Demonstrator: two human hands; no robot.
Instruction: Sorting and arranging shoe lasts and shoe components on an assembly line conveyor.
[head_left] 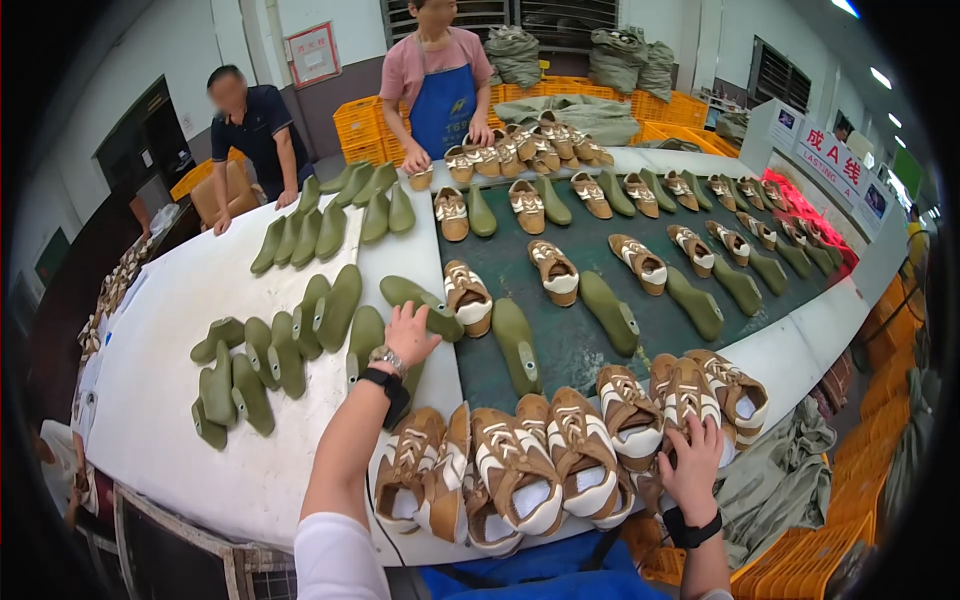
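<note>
My left hand (408,338) is closed on a green shoe last (437,318), which lies at an angle at the edge of the white tabletop. More green lasts (367,335) lie beside and under that hand. At the near right, my right hand (692,468) grips the heel opening of a brown and white lace-up shoe (690,395); its fingertips are partly hidden in the shoe. Several similar shoes (515,470) are heaped along the near edge between my arms. A dark green conveyor belt (590,375) carries rows of shoes alternating with green lasts.
Green lasts (285,355) lie grouped on the white tabletop (150,345) at the left. Across the table, a person in a blue apron (445,110) stands by piled shoes (545,140); another person in dark clothing (255,135) leans on the table. Orange crates (810,555) stand at the right.
</note>
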